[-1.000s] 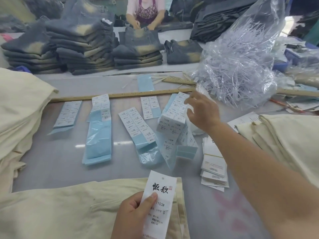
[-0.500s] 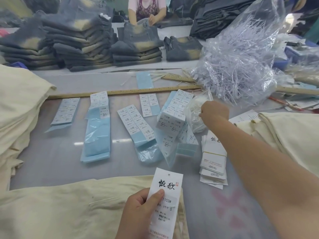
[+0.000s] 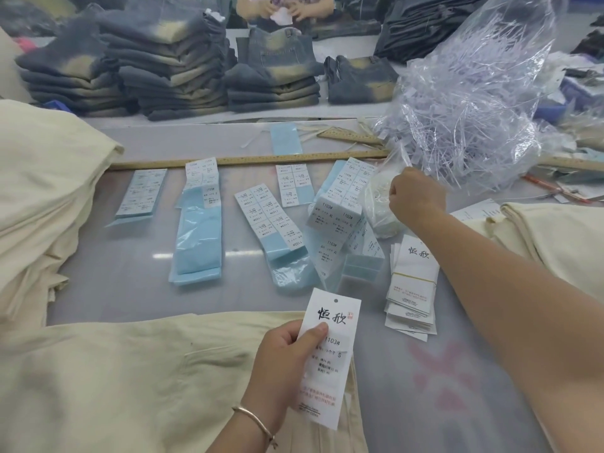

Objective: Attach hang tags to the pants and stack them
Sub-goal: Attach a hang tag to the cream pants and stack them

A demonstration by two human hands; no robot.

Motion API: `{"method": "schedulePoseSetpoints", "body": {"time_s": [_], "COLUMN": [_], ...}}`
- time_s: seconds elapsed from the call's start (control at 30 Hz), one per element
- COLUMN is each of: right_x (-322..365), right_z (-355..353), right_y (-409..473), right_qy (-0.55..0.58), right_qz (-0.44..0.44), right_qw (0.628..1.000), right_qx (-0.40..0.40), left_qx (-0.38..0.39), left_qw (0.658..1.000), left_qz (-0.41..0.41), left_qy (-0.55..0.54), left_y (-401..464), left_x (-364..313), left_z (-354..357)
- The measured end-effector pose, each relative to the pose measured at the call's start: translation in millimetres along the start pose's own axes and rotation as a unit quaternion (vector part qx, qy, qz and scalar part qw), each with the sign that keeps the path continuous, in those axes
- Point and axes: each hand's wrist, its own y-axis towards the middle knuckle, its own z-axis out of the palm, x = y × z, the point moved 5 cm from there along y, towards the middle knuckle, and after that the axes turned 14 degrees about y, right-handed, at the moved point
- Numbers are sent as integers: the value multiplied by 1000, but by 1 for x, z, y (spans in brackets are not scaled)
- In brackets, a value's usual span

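Observation:
My left hand [image 3: 287,358] holds a white hang tag [image 3: 331,354] upright, thumb across its face, above the cream pants [image 3: 130,380] lying flat at the near edge. My right hand [image 3: 413,199] is reached out with curled fingers at a small clear bag of white strings [image 3: 379,210]; whether it pinches a string is hidden. A pile of hang tags [image 3: 413,286] lies just below that arm.
Sheets of size stickers on blue backing [image 3: 271,220] are spread across the table. A big clear bag of plastic fasteners [image 3: 470,103] stands back right. Cream pants stacks sit left [image 3: 42,197] and right [image 3: 562,237]. A wooden ruler [image 3: 248,160], jeans stacks [image 3: 163,70] and another person's hands lie beyond.
My right hand has drawn back from the fastener bag and dropped to the small bag of white strings. The left hand has kept the hang tag nearly in place.

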Motion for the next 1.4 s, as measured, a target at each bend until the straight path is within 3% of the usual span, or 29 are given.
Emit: {"method": "schedulePoseSetpoints", "body": {"time_s": [0.17, 0.27, 0.33, 0.43, 0.53, 0.6, 0.73, 0.83, 0.9, 0.97, 1.03, 1.1, 1.23, 1.4], "right_x": [0, -2, 1, 11, 18, 22, 35, 50, 63, 78, 94, 107, 117, 114], "right_z": [-14, -30, -43, -62, -79, -91, -125, -145, -147, -137, -117, -94, -64, -63], "right_y": [2, 1, -2, -6, -14, -22, -45, -75, -103, -138, -176, -213, -264, -295], "right_qy": [235, 483, 565, 604, 561, 574, 670, 740, 741, 721, 700, 674, 632, 679], "right_qz": [37, 84, 86, 56, 19, 9, 7, -14, -25, -29, -25, -15, 10, 22], "right_qw": [970, 867, 813, 785, 816, 810, 739, 673, 669, 684, 696, 714, 742, 693], "right_qx": [-47, -86, -114, -128, -137, -121, -64, 11, 56, 105, 155, 191, 223, 243], "left_qx": [-5, -8, -9, -16, -17, -14, -14, 18, 81, 170, 229, 230, 154, 106], "left_qw": [1000, 1000, 1000, 1000, 1000, 1000, 999, 991, 966, 919, 891, 890, 908, 904], "left_qz": [-1, 2, 8, 14, 25, 25, 34, 48, 47, 38, 43, 39, 38, 50], "left_qy": [-5, -2, 1, -2, 0, -5, -30, -122, -242, -355, -390, -392, -389, -411], "left_y": [-1, -3, -5, -10, -16, -22, -39, -53, -62, -71, -82, -91, -93, -88], "left_x": [1, 0, -4, -9, -13, -14, -16, -19, -25, -34, -44, -51, -49, -38], "left_z": [-2, -4, -5, -6, -9, -10, -16, -18, -15, -7, -3, -3, -19, -60]}}
